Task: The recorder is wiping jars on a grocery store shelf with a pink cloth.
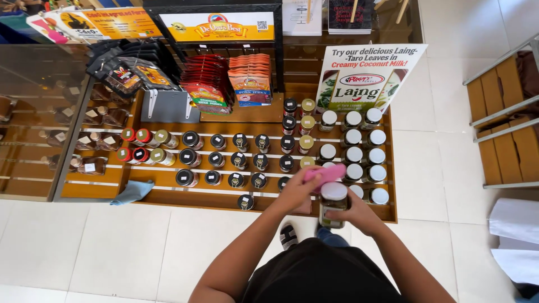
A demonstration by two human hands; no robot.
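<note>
Below, right hand [359, 216] gripping white-lidded jar [333, 203] — left hand [296, 191] clutching pink cloth [324, 175], wooden shelf [168, 193].

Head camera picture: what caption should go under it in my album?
Seen from above, the right hand holds a white-lidded jar while the left hand presses a pink cloth on it.

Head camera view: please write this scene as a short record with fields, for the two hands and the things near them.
Left hand: holds a pink cloth on the jar's white lid
Right hand: grips a glass jar
Shelf: wooden, rows of jars with black, white, red and gold lids
Blue cloth: lies at the shelf's front left
Sign: stands behind the white-lidded jars
</note>
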